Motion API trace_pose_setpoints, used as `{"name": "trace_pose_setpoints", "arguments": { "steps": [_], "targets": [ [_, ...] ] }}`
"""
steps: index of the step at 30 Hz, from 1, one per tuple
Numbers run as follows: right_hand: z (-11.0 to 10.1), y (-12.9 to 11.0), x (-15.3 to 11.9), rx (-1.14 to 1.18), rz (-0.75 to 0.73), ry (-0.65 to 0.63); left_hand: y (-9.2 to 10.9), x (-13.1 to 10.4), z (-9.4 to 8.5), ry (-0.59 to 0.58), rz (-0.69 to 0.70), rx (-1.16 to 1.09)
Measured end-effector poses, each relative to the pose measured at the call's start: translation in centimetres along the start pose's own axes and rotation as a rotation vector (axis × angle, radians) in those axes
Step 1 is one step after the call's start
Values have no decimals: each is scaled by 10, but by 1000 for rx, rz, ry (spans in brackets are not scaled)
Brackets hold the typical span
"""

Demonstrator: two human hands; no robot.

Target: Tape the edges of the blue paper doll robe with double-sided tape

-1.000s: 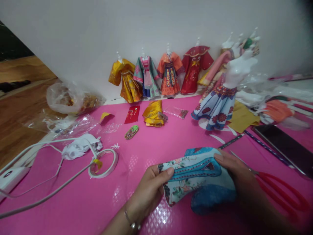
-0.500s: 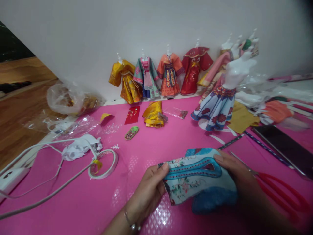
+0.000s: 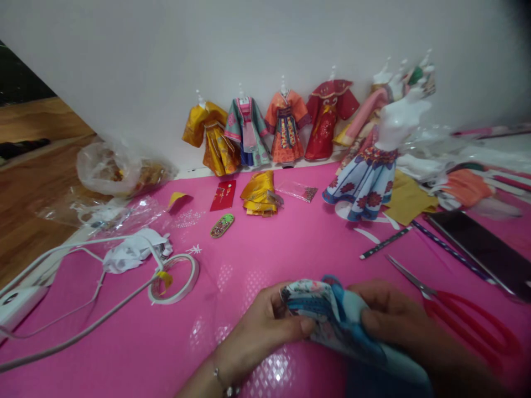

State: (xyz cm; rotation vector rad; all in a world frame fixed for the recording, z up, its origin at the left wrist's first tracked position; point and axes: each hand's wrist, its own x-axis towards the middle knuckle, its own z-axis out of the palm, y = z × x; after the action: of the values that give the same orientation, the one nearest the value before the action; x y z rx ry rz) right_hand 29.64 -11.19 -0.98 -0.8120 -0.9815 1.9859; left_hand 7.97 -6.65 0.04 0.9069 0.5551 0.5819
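Observation:
A small doll garment (image 3: pixel 332 312), pale blue with floral print and brighter blue trim, is bunched up between both hands above the pink mat. My left hand (image 3: pixel 269 320) pinches its left end, thumb on top. My right hand (image 3: pixel 390 312) grips the other side, where the fabric folds over; part of that hand is in shadow. Some of the cloth hangs down toward the bottom edge. Red-handled scissors (image 3: pixel 440 296) lie just right of my right hand, and a doll form in a blue and white skirt (image 3: pixel 365 182) stands beyond it.
Dressed doll forms, one in an orange robe (image 3: pixel 286 127), line the wall. Folded yellow fabric (image 3: pixel 260 193), a red packet (image 3: pixel 223 195) and a bead tray (image 3: pixel 223 225) lie mid-mat. Left are a tape roll (image 3: pixel 193 276) and white cables; right are pencils (image 3: pixel 385 243) and a phone (image 3: pixel 483 249).
The garment was held fairly flat with its trimmed neckline facing up; now it is lowered, tilted and crumpled between my fingers. Both hands have turned, and more of the scissors shows.

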Motion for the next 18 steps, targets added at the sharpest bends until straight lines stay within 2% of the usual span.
{"name": "trace_pose_setpoints", "arguments": {
  "steps": [2,5,8,10,14,16,18],
  "targets": [
    [-4,4,-3,19,48,-96,0,-1,0,11,-16,18],
    [-6,5,-5,65,53,-180,-3,-5,-2,-33,-165,9],
    [-2,2,-2,79,15,-159,-4,-9,-6,-144,-340,56],
    [1,0,0,67,10,-145,-2,-11,-7,-240,-378,139],
    [5,-3,4,-24,41,-120,4,-10,-6,-371,-287,210],
    [4,-3,5,-79,58,-97,6,-8,-3,-354,-198,183],
    [3,-2,6,-120,73,-77,7,-6,0,-268,-131,160]
  ]
}}
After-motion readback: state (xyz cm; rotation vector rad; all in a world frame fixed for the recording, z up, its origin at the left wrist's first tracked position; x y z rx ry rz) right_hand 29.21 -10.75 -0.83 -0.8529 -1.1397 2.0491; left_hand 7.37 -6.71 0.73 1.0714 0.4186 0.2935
